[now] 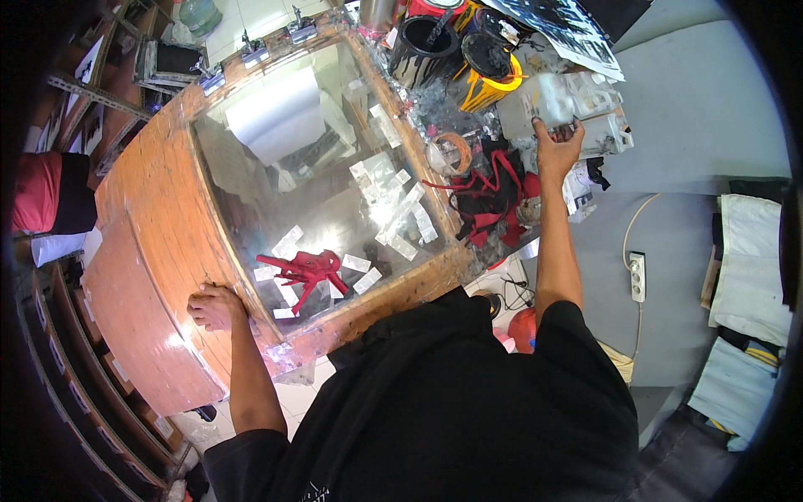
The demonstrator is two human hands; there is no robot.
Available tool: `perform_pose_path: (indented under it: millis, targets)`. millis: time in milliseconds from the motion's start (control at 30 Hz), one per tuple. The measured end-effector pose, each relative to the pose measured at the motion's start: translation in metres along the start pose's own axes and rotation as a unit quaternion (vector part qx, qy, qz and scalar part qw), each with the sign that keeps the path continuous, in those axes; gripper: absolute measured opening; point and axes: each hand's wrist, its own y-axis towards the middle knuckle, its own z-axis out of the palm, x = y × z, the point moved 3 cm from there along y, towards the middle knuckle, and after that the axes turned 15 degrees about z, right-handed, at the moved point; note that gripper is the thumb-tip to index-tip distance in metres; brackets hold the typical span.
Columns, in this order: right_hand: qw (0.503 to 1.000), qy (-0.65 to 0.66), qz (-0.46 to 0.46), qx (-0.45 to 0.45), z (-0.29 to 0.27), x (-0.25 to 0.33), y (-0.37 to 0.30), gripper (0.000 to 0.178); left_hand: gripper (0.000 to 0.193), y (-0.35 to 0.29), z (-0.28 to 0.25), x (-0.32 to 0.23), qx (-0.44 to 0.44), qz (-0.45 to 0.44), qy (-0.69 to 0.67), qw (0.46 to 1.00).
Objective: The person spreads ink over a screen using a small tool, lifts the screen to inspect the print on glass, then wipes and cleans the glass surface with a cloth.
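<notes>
My left hand (216, 306) lies flat on the wooden frame (150, 217) of a large glass-topped table, fingers spread, holding nothing. The glass pane (309, 167) carries several strips of white tape and a red paint smear (308, 269). My right hand (556, 144) reaches far forward over a cluttered side bench and grips a clear plastic sheet or pouch (554, 96) at its lower edge. A red-stained black rag (489, 197) lies just left of that forearm.
Black paint cans (427, 46) and a yellow-smeared can (489, 71) stand at the back of the bench. A roll of tape (452, 153) sits near the rag. Clamps (255, 52) grip the table's far edge. A power strip (637, 276) lies on the grey floor at right.
</notes>
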Motion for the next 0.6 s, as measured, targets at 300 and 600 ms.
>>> perform_pose_path:
  millis: [300,600]
  targets:
    - [0.927,-0.245,-0.274,0.079,0.029,-0.019,-0.058,0.026,0.051,-0.002,-0.004,0.001,-0.003,0.004,0.007,1.000]
    - [0.969,-0.165,-0.150,0.103,0.033,-0.016,-0.021,0.017,0.051,-0.001,-0.008,-0.003,0.012,-0.003,0.007,1.000]
